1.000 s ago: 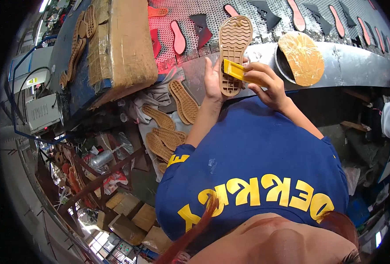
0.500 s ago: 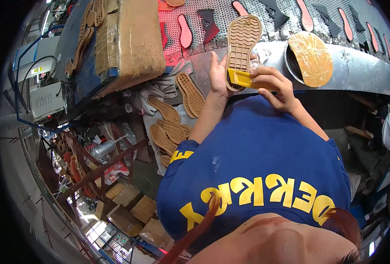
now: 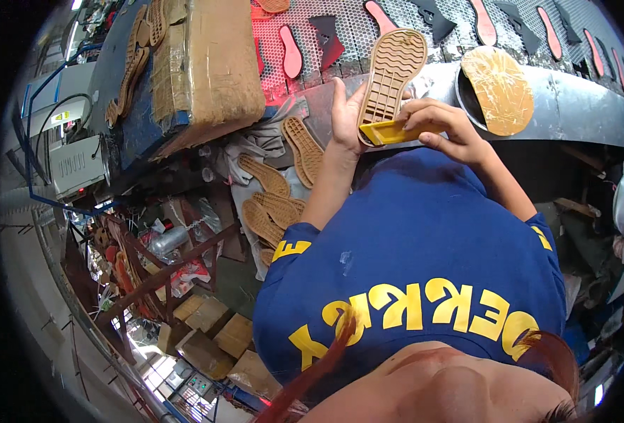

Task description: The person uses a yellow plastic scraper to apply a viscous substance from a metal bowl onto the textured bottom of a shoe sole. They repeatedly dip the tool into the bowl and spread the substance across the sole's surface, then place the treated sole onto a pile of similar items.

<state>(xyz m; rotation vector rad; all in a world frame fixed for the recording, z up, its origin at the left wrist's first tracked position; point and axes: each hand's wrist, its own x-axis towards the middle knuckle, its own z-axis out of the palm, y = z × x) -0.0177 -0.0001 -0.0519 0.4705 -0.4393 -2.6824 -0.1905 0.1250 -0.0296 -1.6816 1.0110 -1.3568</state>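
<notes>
Head view: a tan sole [image 3: 397, 67], its long axis running from seven to one o'clock, is held at two o'clock of the nearer left hand [image 3: 347, 116]. Across its seven-o'clock end, a yellow tool [image 3: 389, 132] is gripped by the right hand [image 3: 454, 128].

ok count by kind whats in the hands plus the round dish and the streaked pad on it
Tan sole, in the left hand: 1
Yellow tool, in the right hand: 1
Round dish: 1
Streaked tan pad: 1
Total: 4
</notes>
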